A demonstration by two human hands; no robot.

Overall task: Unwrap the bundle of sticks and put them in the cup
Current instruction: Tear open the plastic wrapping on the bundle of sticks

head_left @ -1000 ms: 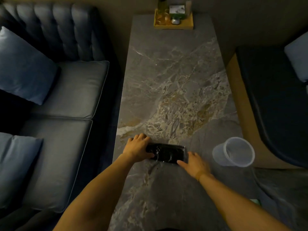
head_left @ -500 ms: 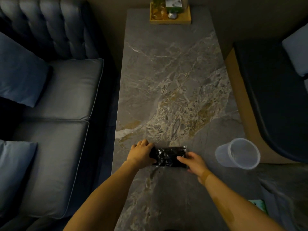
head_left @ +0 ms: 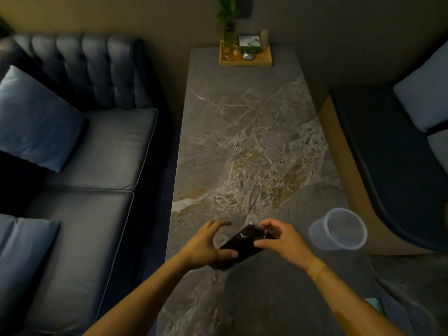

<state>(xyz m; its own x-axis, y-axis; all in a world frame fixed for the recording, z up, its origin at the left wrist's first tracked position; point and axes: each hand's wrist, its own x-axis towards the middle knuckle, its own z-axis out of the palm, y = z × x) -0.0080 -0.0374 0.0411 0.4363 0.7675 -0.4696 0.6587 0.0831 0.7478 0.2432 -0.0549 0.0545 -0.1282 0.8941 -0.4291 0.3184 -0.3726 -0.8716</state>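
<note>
Both hands, left hand (head_left: pixel 206 248) and right hand (head_left: pixel 281 241), grip the bundle (head_left: pixel 242 243): light, stiff, glossy wrap likely slippery; pinch film at its end

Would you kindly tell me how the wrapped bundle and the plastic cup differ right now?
The bundle is dark and glossy; the cup is clear. The bundle is held tilted between the left hand and right hand; the cup stands untouched and empty. Both are over the marble table.

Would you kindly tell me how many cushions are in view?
3: one on the sofa's far seat, one at its near end, one on the right-hand seat. Others may lie outside the frame.
</note>
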